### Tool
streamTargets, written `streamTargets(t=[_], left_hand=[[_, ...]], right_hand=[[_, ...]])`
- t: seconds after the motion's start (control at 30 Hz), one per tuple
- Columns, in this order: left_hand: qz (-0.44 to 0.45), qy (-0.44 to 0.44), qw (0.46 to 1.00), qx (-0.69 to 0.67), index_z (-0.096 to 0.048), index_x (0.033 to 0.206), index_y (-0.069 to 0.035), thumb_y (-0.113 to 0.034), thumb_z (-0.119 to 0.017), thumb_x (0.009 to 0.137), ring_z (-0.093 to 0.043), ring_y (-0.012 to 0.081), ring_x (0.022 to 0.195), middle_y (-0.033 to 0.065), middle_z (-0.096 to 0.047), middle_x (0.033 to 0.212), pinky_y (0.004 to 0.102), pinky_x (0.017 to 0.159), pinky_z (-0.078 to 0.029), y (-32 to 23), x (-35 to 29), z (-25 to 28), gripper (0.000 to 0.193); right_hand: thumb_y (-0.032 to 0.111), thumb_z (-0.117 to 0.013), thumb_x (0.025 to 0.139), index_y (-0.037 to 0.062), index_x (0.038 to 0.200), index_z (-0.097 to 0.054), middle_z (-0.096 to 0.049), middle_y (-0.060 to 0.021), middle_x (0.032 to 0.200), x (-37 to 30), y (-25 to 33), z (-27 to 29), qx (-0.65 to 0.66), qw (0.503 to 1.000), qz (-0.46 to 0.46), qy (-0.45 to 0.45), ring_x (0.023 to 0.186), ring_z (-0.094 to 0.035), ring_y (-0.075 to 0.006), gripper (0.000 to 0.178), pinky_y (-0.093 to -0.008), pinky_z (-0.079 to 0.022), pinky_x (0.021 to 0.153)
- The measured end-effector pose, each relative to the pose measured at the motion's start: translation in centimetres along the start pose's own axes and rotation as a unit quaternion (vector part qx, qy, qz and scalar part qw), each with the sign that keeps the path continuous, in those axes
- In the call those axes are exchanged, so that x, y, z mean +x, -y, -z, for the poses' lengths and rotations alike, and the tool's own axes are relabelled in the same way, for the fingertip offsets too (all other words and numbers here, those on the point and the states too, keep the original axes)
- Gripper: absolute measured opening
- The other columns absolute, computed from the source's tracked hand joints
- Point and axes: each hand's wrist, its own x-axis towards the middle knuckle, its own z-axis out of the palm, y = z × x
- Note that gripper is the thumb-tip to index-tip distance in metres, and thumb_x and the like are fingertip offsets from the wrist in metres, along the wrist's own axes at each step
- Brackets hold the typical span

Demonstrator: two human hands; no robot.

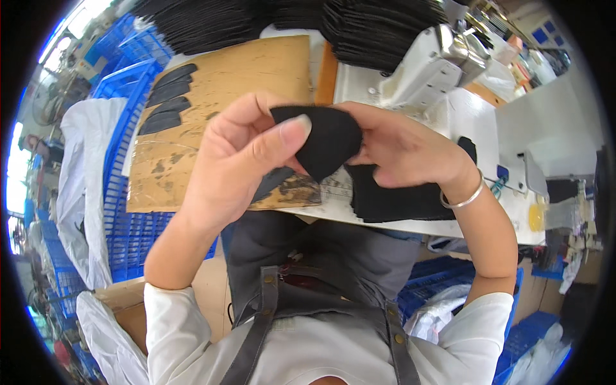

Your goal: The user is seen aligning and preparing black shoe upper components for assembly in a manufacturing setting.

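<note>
Between my two hands, above the table's front edge, is a small black fabric piece (328, 138) with a rounded side and a pointed lower corner. My left hand (247, 144) pinches its left side, thumb on top. At its right edge my right hand (404, 144) has its fingers curled against the cloth, partly behind it. Below my right hand lies a larger stack of black fabric (398, 202) on the white table (487, 218). Several dark cut pieces (168, 96) rest on a brown cardboard sheet (256, 70) at the left.
A white sewing machine (436, 64) stands beyond my right hand. Tall piles of black fabric (385, 29) line the back. Blue plastic crates (138, 224) stand left of the table, with white sacking (83, 192) over one. Turquoise-handled scissors (498, 186) lie at the right.
</note>
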Motion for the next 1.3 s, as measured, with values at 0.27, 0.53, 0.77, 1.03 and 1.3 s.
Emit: streamTargets(t=[0.27,0.53,0.77,1.03,1.3], left_hand=[[0.128,0.15,0.899,0.39,-0.052,0.076,-0.002,-0.015,-0.07,0.082,-0.05,0.0048,0.063,-0.0017,-0.052,0.067,0.0236,0.055,-0.039,2.9,4.1,-4.8,0.023],[0.126,0.385,0.827,0.39,-0.043,0.075,0.001,-0.017,-0.068,0.084,-0.059,0.0099,0.058,0.009,-0.055,0.062,0.027,0.05,-0.042,6.5,3.8,-7.8,0.032],[0.27,0.308,0.837,0.363,-0.041,0.067,-0.003,-0.019,-0.066,0.087,-0.054,0.0055,0.053,0.0013,-0.05,0.056,0.0216,0.044,-0.04,5.9,7.9,-6.2,0.036],[0.097,0.27,0.781,0.555,-0.037,0.054,0.0,-0.036,-0.074,0.078,-0.029,0.0123,0.046,0.0068,-0.032,0.047,0.0329,0.043,-0.025,7.7,7.8,-7.2,0.057],[0.074,0.293,0.789,0.534,-0.037,0.055,0.001,-0.035,-0.073,0.077,-0.028,0.0153,0.046,0.0097,-0.03,0.048,0.0345,0.044,-0.026,7.8,8.0,-6.2,0.056]], right_hand=[[0.01,-0.072,0.08,-0.0019,0.093,-0.064,-0.063,0.0007,0.074,-10.5,2.0,0.3,-0.274,0.904,-0.153,-0.291,0.064,-0.048,-0.0037,0.019,-0.0214,-0.041,0.056],[0.012,-0.072,0.078,-0.0022,0.088,-0.062,-0.06,-0.0088,0.069,-13.8,0.7,0.7,-0.387,0.875,-0.164,-0.24,0.063,-0.052,-0.0108,0.02,-0.0274,-0.044,0.061],[0.014,-0.072,0.082,0.0031,0.091,-0.06,-0.058,0.002,0.07,-13.2,0.2,0.2,-0.241,0.872,-0.204,-0.374,0.056,-0.055,-0.003,0.019,-0.0178,-0.045,0.05],[0.016,-0.077,0.073,-0.0062,0.095,-0.06,-0.064,-0.0134,0.078,-13.4,0.0,-0.1,-0.413,0.822,-0.169,-0.354,0.065,-0.057,-0.0167,0.035,-0.029,-0.047,0.064],[0.018,-0.078,0.07,-0.0065,0.095,-0.06,-0.064,-0.0196,0.082,-12.7,0.0,-0.3,-0.429,0.804,-0.217,-0.35,0.069,-0.06,-0.0265,0.04,-0.0327,-0.047,0.068]])
